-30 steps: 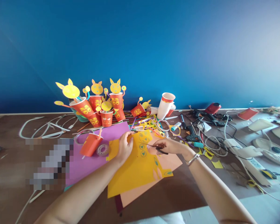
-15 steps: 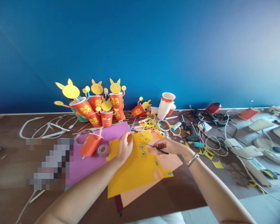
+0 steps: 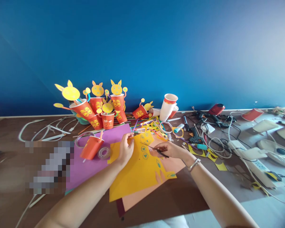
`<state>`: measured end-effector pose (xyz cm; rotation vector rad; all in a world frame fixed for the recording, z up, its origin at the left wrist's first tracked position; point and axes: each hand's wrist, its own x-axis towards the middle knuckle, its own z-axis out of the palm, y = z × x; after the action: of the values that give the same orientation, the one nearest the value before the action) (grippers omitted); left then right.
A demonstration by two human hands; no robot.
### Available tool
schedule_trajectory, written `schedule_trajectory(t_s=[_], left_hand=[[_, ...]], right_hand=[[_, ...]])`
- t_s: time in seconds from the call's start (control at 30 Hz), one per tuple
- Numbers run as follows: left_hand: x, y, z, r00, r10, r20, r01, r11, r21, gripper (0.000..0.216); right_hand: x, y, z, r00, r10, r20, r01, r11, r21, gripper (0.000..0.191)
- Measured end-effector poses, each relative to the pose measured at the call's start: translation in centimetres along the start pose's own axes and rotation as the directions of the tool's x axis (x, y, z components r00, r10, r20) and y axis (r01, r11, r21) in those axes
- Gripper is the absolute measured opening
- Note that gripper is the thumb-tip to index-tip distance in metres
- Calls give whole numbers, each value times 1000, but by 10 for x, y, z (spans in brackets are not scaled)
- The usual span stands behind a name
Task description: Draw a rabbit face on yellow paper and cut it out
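My right hand (image 3: 165, 148) is wrapped round dark-handled scissors (image 3: 161, 153). Their blades point left, over the upper part of a yellow paper sheet (image 3: 130, 177), close to a drawn face. Below that face are two small circles with hearts, and leaf-like shapes are drawn near the sheet's right corner. At the upper left edge of the sheet, my left hand (image 3: 126, 148) grips the paper with thumb and fingers; the fingertips are partly hidden. Under the yellow sheet lies a peach paper sheet (image 3: 135, 200).
Red paper cups with yellow animal faces (image 3: 116, 101) stand near the blue wall. Left of my hands are purple paper (image 3: 78, 174), a tipped red cup (image 3: 92, 147) and a tape roll (image 3: 104, 153). A glue gun (image 3: 195, 136), cables and a power strip (image 3: 254, 164) lie to the right.
My right hand and the scissors have shifted slightly left and the scissors' tilt has changed a little. My left hand keeps its place on the yellow sheet. The whole view has drifted slightly.
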<state>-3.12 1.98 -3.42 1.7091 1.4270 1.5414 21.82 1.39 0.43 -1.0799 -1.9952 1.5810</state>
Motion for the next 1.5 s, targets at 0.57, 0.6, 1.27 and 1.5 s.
schedule_trajectory(t_s=[0.57, 0.6, 1.27, 1.5], left_hand=[[0, 4, -2, 998, -56, -39, 55, 998, -15, 18], [0, 5, -2, 998, -55, -37, 55, 998, -13, 19], [-1, 6, -1, 992, -106, -72, 105, 994, -14, 18], [-2, 1, 3, 991, -114, -70, 111, 993, -45, 17]], right_hand=[[3, -2, 11, 994, 89, 66, -102, 965, 241, 46], [4, -2, 11, 993, 93, 68, -106, 965, 238, 47], [13, -9, 48, 971, 209, -118, -154, 919, 362, 42], [17, -14, 68, 969, 223, -105, -117, 791, 601, 45]])
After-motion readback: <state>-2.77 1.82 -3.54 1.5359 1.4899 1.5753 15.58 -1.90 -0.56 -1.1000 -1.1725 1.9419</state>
